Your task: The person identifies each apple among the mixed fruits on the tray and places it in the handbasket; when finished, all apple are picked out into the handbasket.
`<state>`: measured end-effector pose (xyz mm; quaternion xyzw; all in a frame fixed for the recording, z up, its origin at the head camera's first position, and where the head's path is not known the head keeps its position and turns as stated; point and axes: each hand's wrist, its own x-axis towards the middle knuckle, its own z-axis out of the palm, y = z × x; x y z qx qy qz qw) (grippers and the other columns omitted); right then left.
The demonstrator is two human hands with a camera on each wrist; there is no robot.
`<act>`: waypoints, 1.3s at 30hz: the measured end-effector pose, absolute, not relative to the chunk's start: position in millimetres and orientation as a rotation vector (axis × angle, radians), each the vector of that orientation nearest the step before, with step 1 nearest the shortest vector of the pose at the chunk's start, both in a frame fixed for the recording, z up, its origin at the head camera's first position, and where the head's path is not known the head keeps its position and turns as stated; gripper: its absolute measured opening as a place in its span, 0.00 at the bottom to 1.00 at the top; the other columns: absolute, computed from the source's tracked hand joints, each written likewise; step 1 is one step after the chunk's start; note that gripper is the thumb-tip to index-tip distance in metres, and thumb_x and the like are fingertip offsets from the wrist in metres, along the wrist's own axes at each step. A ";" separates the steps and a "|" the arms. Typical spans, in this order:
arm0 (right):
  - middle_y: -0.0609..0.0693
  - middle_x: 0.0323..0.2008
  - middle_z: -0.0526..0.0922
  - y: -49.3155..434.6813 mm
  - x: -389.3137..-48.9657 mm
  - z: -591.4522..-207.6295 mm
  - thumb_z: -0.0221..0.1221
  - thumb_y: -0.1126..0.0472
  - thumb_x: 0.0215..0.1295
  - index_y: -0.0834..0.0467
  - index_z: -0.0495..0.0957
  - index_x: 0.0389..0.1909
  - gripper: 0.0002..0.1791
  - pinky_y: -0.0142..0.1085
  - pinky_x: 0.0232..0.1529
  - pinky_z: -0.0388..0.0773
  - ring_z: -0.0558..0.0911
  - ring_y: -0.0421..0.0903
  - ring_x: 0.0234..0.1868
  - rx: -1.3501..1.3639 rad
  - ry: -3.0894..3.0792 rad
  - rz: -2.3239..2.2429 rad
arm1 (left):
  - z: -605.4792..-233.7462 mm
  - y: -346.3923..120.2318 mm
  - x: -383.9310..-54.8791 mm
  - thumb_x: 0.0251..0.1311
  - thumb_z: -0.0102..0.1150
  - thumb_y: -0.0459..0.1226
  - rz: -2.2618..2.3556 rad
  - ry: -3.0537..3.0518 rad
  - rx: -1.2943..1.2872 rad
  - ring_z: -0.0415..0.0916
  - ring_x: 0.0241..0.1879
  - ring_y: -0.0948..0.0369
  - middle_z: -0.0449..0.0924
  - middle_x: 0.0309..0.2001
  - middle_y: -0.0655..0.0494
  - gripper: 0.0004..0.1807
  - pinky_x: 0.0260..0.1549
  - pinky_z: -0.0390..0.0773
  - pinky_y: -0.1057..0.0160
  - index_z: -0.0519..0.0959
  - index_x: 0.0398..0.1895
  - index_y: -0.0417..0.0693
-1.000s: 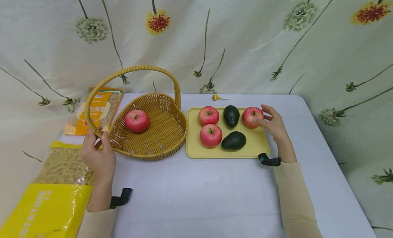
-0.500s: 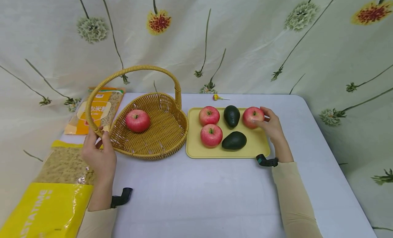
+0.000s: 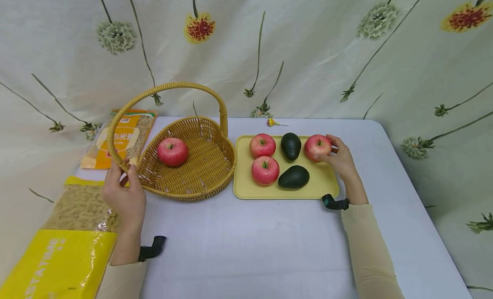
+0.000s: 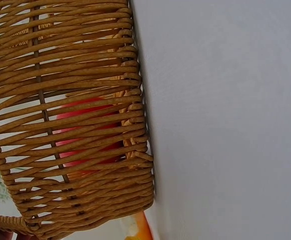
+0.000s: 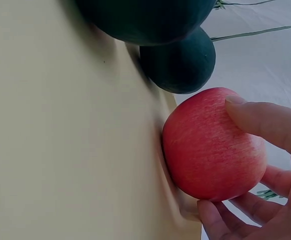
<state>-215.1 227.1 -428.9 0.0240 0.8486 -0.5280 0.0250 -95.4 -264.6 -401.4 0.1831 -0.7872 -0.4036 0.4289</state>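
Note:
My left hand (image 3: 124, 198) grips the lower left end of the arched handle of a wicker basket (image 3: 192, 192), which stands on the table with one red apple (image 3: 173, 152) inside. In the left wrist view that apple shows red through the weave. At the right end of a yellow tray (image 3: 246, 189), my right hand (image 3: 342, 158) holds another red apple (image 5: 213, 145), thumb on one side and fingers round the other; it sits low at the tray. Two more apples (image 3: 265, 170) and two dark avocados (image 3: 294, 177) lie on the tray to its left.
A yellow pasta bag (image 3: 73, 247) lies at the left front, partly behind my left forearm. Behind the basket's left side is an orange food packet (image 3: 121, 138). A small lollipop (image 3: 275, 122) lies at the table's back edge, before a flowered cloth backdrop (image 3: 308, 55).
My right hand's fingers have closed in on the apple at the tray's right end, its wrist shifting slightly left. The left hand and basket have stayed in place.

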 end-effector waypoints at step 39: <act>0.56 0.65 0.69 224.5 -196.3 -381.1 0.67 0.60 0.57 0.55 0.64 0.71 0.39 0.20 0.39 0.75 0.68 0.47 0.58 0.105 2.799 -1.736 | -403.1 -266.1 -96.3 0.68 0.54 0.40 -1.002 -1.961 0.459 0.76 0.46 0.75 0.84 0.48 0.50 0.21 0.44 0.77 0.81 0.76 0.63 0.57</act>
